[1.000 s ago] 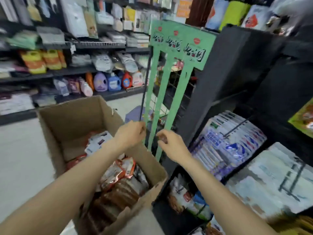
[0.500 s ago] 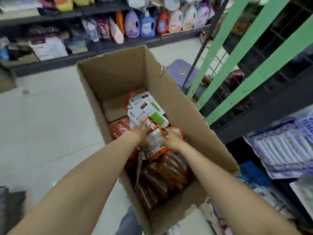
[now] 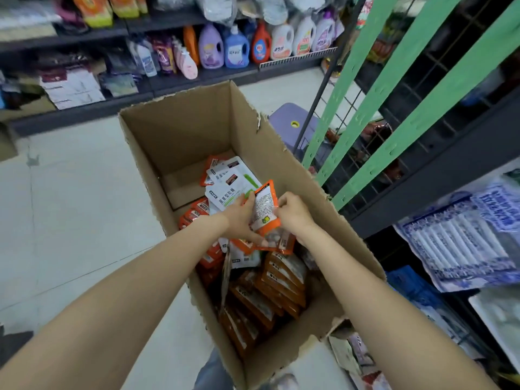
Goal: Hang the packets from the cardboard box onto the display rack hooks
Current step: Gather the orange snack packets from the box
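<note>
An open cardboard box (image 3: pixel 197 130) stands on the floor below me, filled with several orange packets (image 3: pixel 270 294) and white ones (image 3: pixel 230 178). Both hands are inside it. My left hand (image 3: pixel 239 218) grips the left edge of an orange packet (image 3: pixel 266 206) lifted above the pile, its back label facing me. My right hand (image 3: pixel 292 212) pinches the same packet's right edge. The green display rack strips (image 3: pixel 374 102) with small hook holes rise at the upper right, apart from both hands.
A black wire grid (image 3: pixel 399 88) backs the green strips. A purple stool (image 3: pixel 292 128) stands beyond the box. Shelves of detergent bottles (image 3: pixel 236 49) line the far side. Blue-white packs (image 3: pixel 461 235) hang at the right. Pale tiled floor (image 3: pixel 70 206) lies to the left.
One second ago both hands were up at the green rack strips. They have dropped into the box and lifted one orange packet clear of the pile.
</note>
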`<state>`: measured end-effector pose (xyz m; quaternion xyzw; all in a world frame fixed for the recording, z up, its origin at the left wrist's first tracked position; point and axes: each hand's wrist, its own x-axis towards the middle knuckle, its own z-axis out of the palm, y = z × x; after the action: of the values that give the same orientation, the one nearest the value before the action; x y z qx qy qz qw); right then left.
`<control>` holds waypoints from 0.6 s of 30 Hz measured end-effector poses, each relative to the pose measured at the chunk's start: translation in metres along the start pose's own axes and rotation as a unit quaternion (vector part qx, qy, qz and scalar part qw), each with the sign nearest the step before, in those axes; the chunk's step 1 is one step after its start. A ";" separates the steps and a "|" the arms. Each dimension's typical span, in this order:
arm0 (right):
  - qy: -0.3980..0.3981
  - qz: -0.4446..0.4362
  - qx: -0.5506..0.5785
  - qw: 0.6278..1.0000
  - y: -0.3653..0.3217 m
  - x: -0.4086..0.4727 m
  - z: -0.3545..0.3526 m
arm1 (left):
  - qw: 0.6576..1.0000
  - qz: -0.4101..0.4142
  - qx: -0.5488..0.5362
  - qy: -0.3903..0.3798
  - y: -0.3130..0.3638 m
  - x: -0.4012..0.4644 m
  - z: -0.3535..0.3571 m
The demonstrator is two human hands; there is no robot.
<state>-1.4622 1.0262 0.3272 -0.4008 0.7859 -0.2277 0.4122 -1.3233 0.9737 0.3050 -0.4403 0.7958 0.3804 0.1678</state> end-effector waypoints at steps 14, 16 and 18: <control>0.165 -0.114 0.104 0.974 -0.045 -0.110 -0.150 | 0.896 0.149 0.115 0.403 0.148 -0.120 -0.077; 0.199 -0.175 0.133 0.955 -0.037 -0.137 -0.181 | 0.901 0.190 0.084 0.381 0.184 -0.135 -0.084; 0.200 -0.225 0.214 0.929 -0.028 -0.169 -0.210 | 0.909 0.244 0.052 0.334 0.223 -0.143 -0.089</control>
<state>-1.5667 1.1542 0.5420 -0.4158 0.6738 -0.5527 0.2600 -1.4224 1.0604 0.5511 -0.3244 0.9066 0.1980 -0.1833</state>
